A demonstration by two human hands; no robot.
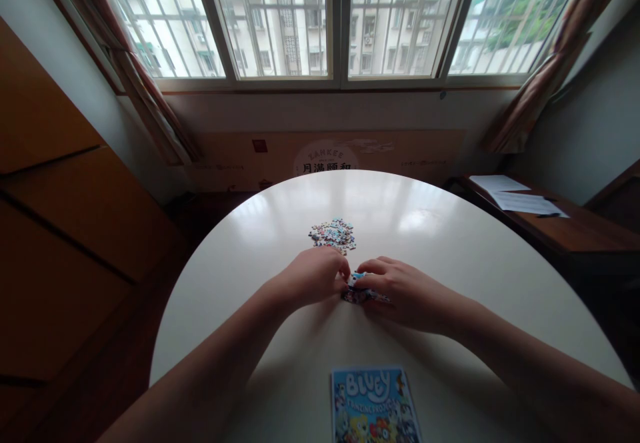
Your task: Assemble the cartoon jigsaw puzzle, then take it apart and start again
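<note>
My left hand is at the middle of the table, its fingers curled down and closed at the left edge of a small cluster of jigsaw puzzle pieces. What its fingertips hold, if anything, is hidden behind the hand. From the right, my right hand reaches over the same cluster. Its thumb and fingers close around a light-blue and dark part of the jigsaw pieces, which partly hides under the palm. Just beyond my left hand lies a loose heap of many-coloured jigsaw pieces.
A blue picture card or box lid marked "Bluey" lies near me on the round white table. To the right, papers and pens rest on a brown wooden surface. Barred windows and curtains stand beyond; an orange-brown cabinet is at left.
</note>
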